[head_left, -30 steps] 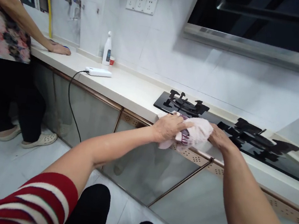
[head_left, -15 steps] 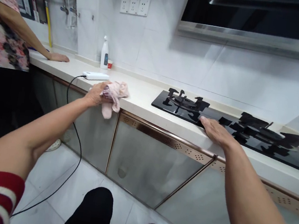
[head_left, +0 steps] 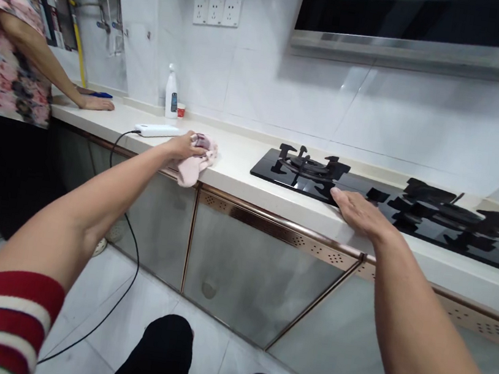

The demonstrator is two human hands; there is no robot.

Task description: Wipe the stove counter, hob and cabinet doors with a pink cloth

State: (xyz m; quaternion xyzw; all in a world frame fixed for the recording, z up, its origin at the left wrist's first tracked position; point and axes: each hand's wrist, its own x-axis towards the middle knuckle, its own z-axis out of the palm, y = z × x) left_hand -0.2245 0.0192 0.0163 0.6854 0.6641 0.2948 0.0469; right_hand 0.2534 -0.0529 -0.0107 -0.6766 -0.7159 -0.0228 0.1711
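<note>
My left hand is closed on a crumpled pink cloth, pressed against the white countertop at its front edge. Part of the cloth hangs over that edge. Just behind my left wrist lies a white rectangular device with a black cable. My right hand rests flat on the counter's front edge, its fingers stretched out and its fingertips at the border of the black glass gas hob. Nothing shows in that hand.
A white bottle and a small red cup stand against the wall. At far left, another person in a floral top leans a hand on the counter near a blue item. A black cable trails to the floor. A range hood overhangs the hob.
My left hand has moved the cloth a little further back and right onto the counter. My right hand stays at the hob's edge. The other person now stands more upright, a blue item showing beside them.
</note>
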